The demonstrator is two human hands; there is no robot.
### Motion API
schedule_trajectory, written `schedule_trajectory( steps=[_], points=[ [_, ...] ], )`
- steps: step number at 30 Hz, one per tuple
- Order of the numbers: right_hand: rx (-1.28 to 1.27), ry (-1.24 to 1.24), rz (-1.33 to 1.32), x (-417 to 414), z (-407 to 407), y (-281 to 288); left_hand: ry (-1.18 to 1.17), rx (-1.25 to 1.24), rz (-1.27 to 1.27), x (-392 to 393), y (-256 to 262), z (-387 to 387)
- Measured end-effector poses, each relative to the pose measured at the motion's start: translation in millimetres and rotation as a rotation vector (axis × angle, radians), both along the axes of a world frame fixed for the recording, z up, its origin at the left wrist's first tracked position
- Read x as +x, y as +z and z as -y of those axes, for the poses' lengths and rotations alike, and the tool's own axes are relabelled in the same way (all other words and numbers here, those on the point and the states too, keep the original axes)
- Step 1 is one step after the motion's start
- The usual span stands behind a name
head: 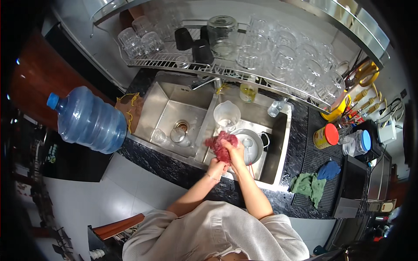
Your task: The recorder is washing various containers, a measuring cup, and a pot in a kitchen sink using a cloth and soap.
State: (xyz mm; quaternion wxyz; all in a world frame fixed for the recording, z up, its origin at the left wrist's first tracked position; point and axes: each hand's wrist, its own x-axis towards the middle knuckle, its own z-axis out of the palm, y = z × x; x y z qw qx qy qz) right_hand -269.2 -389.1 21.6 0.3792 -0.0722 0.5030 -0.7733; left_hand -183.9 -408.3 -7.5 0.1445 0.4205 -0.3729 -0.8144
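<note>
Both of my hands are on a bunched red cloth point(219, 146) above the divider and right basin of a steel double sink point(163, 138). My left hand point(217, 170) grips its lower end. Higher up, my right hand point(235, 154) clasps the cloth's right side. Just behind the right hand is a round metal pot point(258, 146) with a ladle point(247, 143) inside. A translucent plastic jug point(227, 115) stands beyond the cloth. In the left basin, two clear glasses point(178, 135) lie near the drain.
A large blue water bottle point(93, 120) lies left of the sink. Behind it, a wire rack point(156, 62) carries glasses and black cups above the faucet point(206, 82). Yellow liquid fills a bottle point(249, 93). Right are green point(308, 186) and blue cloths point(329, 170), and a red-lidded can point(326, 136).
</note>
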Motion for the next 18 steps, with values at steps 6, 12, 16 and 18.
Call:
schedule_trajectory(
  steps=[6, 12, 16, 18],
  points=[
    [0.213, 0.065, -0.367, 25, 25, -12, -0.342, -0.068, 0.101, 11, -6, 44],
    [0.379, 0.08, -0.617, 37, 30, -20, -0.11, 0.209, 0.039, 39, 8, 61],
    [0.383, 0.173, -0.673, 53, 29, -33, -0.042, 0.377, 0.006, 58, -4, 80],
    [0.374, 0.243, -0.725, 61, 28, -42, -0.085, 0.387, 0.006, 63, -21, 85]
  ],
)
